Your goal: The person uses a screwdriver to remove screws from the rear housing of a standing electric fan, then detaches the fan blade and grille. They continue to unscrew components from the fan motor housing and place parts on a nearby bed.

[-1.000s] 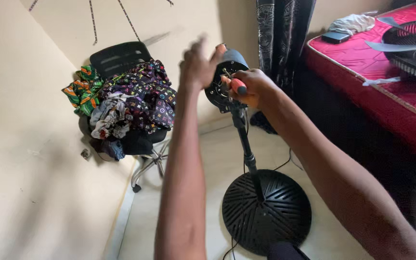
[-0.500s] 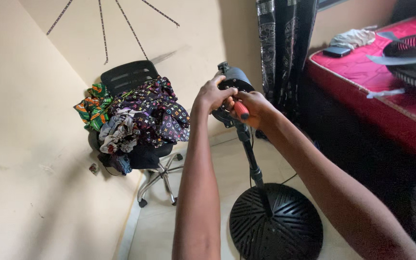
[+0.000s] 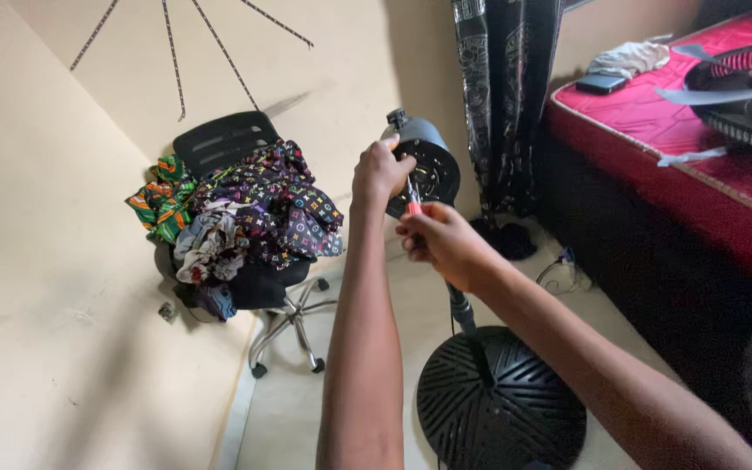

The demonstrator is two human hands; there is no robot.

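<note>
Two hands at frame centre | left hand [image 3: 381,172] grips fan motor [image 3: 424,167] | right hand [image 3: 439,241] clasps red-handled screwdriver [image 3: 412,199] | step: working motor screw; next needs steady tip alignment

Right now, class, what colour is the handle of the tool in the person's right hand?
Orange-red, peeking above the right hand as the screwdriver handle; head view.

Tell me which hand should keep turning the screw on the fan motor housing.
Probably the right hand: it grips the red-handled screwdriver, tip toward the black fan motor housing. The left hand rests on the housing, apparently steadying it.
</note>
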